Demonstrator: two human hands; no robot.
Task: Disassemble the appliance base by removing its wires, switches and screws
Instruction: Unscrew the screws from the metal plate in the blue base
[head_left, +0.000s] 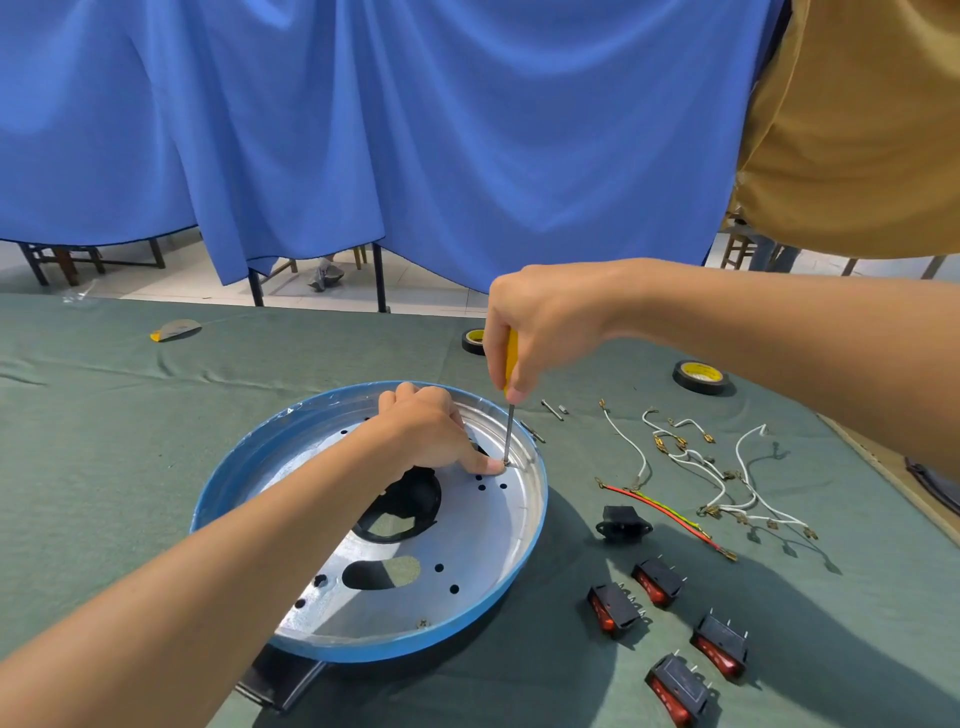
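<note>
Switches (613, 608) lie near right on the worktop (156, 467). At the centre, on the appliance base (483, 540), the curled left hand (431, 436) presses a forefinger beside the screw (506, 461). The right hand (540, 322) grips the screwdriver (510, 358) upright. Keep it plumb, bear down and turn slowly.

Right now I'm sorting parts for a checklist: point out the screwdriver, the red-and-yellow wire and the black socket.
screwdriver (509, 428), head view, on its metal shaft.
red-and-yellow wire (670, 513), head view, on its middle stretch.
black socket (622, 522), head view, on its body.
</note>
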